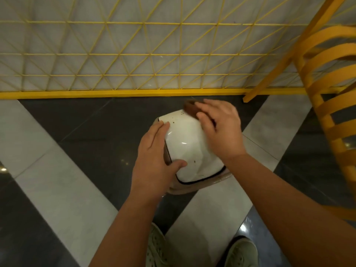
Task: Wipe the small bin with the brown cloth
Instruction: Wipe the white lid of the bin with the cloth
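Note:
A small white bin (pixel 187 143) with a glossy faceted lid stands on the floor at the middle of the head view, with a few dark specks on it. My left hand (pixel 154 157) grips its left side, fingers along the edge and thumb on the lid. My right hand (pixel 219 126) presses a brown cloth (pixel 191 108) against the bin's far right corner. Most of the cloth is hidden under my fingers. A clear bag liner shows under the bin's near rim.
A yellow wire-grid fence (pixel 134 54) with a yellow base bar runs across the back. A yellow slatted chair (pixel 331 112) stands at the right, its leg close to the bin. The floor has dark and pale tiles. My shoes (pixel 240 253) show at the bottom.

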A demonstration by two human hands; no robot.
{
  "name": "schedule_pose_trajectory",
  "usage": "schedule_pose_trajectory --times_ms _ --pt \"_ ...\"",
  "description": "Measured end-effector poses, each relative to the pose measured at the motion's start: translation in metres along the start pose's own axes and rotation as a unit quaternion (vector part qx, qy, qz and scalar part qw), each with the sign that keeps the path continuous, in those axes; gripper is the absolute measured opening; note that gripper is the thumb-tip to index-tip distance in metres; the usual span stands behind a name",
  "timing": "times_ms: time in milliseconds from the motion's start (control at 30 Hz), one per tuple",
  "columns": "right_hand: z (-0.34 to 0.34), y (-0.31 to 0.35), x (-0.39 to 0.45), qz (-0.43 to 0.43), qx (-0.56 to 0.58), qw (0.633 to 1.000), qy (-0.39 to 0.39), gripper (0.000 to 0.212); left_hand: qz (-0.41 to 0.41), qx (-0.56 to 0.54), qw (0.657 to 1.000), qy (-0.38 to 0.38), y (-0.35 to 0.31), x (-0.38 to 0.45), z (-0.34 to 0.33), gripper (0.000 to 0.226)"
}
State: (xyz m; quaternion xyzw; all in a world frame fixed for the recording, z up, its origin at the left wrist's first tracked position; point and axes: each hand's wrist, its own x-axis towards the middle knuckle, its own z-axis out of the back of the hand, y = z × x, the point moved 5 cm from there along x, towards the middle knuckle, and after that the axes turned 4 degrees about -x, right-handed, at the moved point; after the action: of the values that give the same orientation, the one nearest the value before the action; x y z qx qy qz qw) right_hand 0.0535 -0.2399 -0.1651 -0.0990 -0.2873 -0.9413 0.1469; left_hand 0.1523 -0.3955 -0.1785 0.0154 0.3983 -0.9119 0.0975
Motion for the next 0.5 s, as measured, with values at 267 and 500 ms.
schedule_pose_trajectory --times_ms 267,500 --pt "-0.001 0.024 -0.054 0.154 -0.053 0.985 0.062 0.034 -0.005 -0.010 1.000 0.002 0.003 -0.002 -0.001 0.097" --pt "-0.007 -0.009 0.046 -0.087 0.028 0.989 0.116 0.028 -0.003 0.018 1.000 -0.009 0.000 0.000 0.001 0.098"
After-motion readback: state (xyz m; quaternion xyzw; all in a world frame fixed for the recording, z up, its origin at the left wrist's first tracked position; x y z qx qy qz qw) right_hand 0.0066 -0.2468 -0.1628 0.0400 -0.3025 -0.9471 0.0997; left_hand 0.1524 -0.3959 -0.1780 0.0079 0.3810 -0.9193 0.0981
